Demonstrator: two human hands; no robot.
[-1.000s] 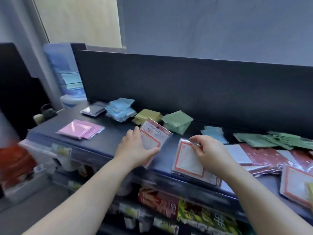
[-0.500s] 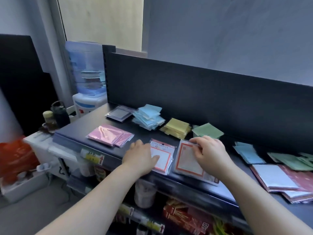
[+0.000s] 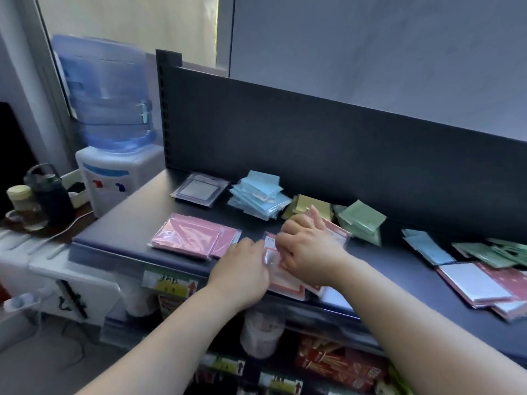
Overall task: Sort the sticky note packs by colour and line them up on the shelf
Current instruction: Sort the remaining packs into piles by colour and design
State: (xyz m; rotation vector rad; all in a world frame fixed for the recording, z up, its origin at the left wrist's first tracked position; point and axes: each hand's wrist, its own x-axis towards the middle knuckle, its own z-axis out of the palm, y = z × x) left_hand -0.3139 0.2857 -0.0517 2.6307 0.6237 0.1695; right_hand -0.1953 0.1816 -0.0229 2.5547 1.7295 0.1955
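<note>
- Stacked together now, where half a second ago lying side by side: red-bordered packs (image 3: pixel 288 285), at front edge of shelf (image 3: pixel 134 215), just right of pink pile (image 3: pixel 194 240).
- Left to right on shelf: pink pile in front, grey-framed pack (image 3: pixel 199 191) behind it, then blue pile (image 3: pixel 256 198), yellow pile (image 3: pixel 312 206) and green pile (image 3: pixel 362 220) along the back panel; unsorted packs (image 3: pixel 473 283) well apart at far right.
- Left hand (image 3: pixel 242 269): fingers curled on left edge of red-bordered packs, holding.
- Right hand (image 3: pixel 309 252): fingers curled on the upper pack, gripping; one finger straight, pointing toward yellow pile.
- Use left hand as a stop, slide upper pack with right until borders match.
- Probably slippery wrappers, so press flat and push, no lifting.
- Keep a gap from pink pile so colours stay apart.
- Mind the front lip: stack sits close to it, could tip off if nudged forward.
</note>
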